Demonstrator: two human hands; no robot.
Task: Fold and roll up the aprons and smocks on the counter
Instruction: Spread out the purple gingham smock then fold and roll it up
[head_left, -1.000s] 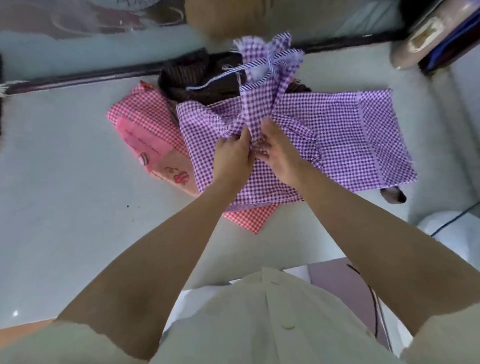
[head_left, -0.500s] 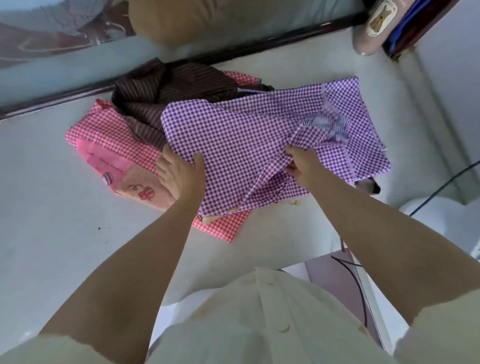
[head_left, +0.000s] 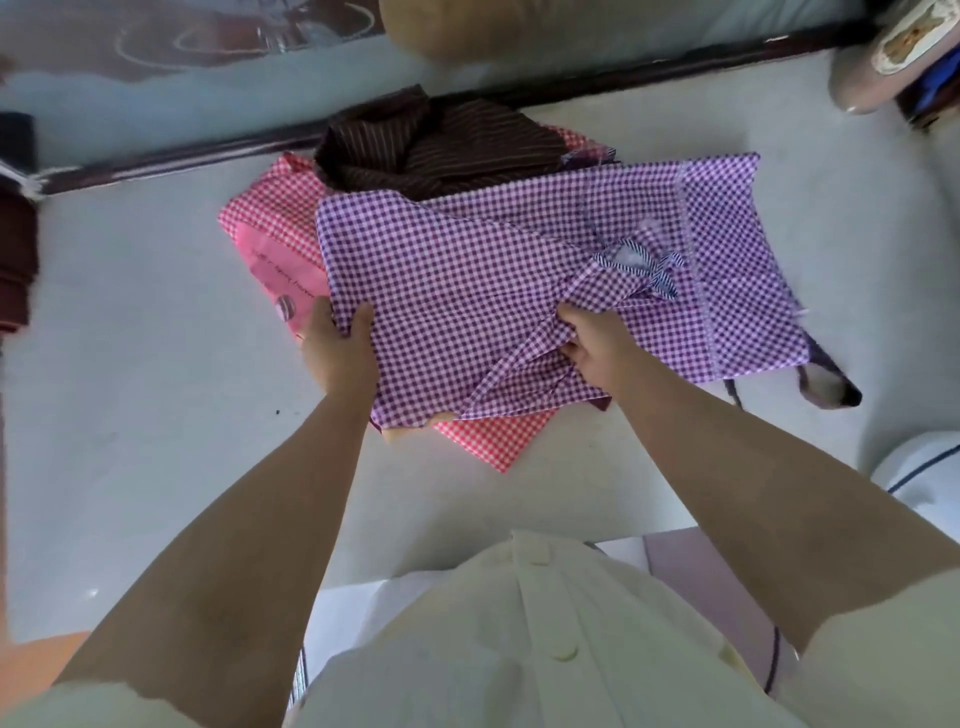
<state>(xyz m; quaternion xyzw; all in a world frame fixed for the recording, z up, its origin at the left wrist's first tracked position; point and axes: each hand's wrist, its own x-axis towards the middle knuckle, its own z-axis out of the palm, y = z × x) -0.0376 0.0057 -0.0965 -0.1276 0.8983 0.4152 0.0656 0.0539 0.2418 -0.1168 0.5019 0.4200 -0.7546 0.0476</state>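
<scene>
On the white desk (head_left: 130, 374), the purple checked apron (head_left: 493, 260) lies on a red checked apron (head_left: 493, 441). My left grip (head_left: 337, 353) holds its left edge; my right grip (head_left: 597, 353) pinches a middle fold.

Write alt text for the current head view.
Seen from above, a person's left hand and right hand grip a purple gingham garment spread on a pale counter. It lies partly over a red gingham garment and a brown striped garment.
</scene>
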